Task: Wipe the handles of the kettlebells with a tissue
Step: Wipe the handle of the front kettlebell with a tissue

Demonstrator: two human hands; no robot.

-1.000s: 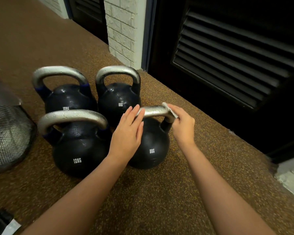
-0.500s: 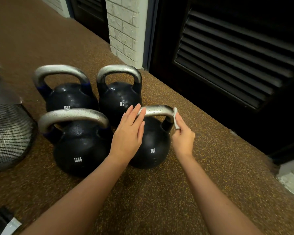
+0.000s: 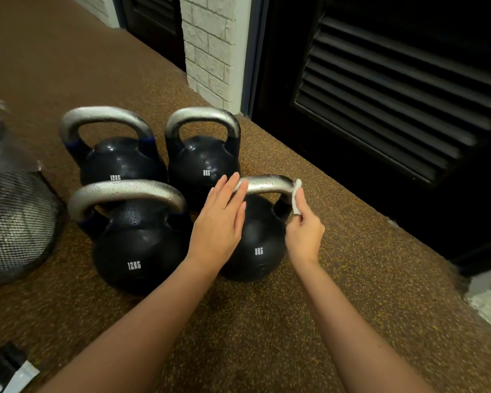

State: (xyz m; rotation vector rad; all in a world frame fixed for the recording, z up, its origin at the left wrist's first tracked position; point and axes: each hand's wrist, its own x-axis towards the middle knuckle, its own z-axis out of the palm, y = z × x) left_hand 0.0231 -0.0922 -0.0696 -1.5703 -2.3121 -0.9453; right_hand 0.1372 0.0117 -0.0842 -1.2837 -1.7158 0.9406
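Note:
Several black kettlebells with silver handles stand on the brown floor. The near right one, marked 8KG (image 3: 257, 248), has its handle (image 3: 267, 184) between my hands. My left hand (image 3: 220, 219) lies flat, fingers together, on the handle's left end and the ball. My right hand (image 3: 305, 232) pinches a small white tissue (image 3: 296, 198) against the handle's right bend. A 12KG kettlebell (image 3: 136, 248) stands at the near left, another 12KG (image 3: 119, 160) behind it, and a second 8KG (image 3: 203, 163) at the back right. Water drops show on the handles.
A black mesh bin with a clear liner (image 3: 12, 222) stands at the left. A dark packet (image 3: 6, 373) lies at the bottom left corner. Dark louvred doors (image 3: 394, 95) and a white brick pillar (image 3: 210, 52) border the floor on the right.
My right hand has slid the tissue from the top right of the handle down around its right bend. My left hand has stayed on the handle's left end.

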